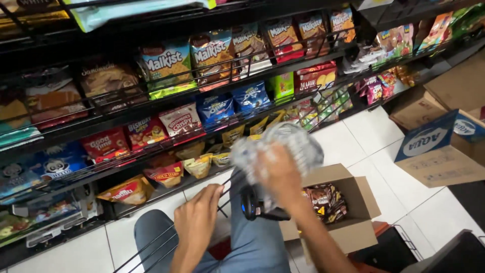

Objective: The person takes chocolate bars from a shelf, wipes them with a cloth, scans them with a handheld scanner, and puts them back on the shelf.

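A: Closest to you is your left hand [197,220], low in the view over your knee in grey-blue trousers [252,242]. What is its grip doing?

B: Your fingers are curled together around thin dark wire rods [151,247] that run from the bottom edge up toward the shelves; I cannot tell how firmly they are clamped.

A: And your right hand [278,174]?

B: It is raised in front of you, its grip closed on a crinkled silver-grey packet [283,144], blurred, which you hold in the air between the rack and the open cardboard box [353,212]. A black handheld scanner [252,205] with a blue light shows just below that wrist; whether it hangs from the wrist or rests on your leg I cannot tell.

A: What is in the box?

B: Dark brown snack packets [326,202] lie inside, flaps up. The box stands on the white tiled floor [364,136] beside your right forearm.

A: And around you?

B: A black wire shelf rack [126,119] fills the left and top, stocked with biscuit and snack bags in red, blue, green and yellow. To the right, well apart, stand more brown cartons, one with a blue panel [429,139]
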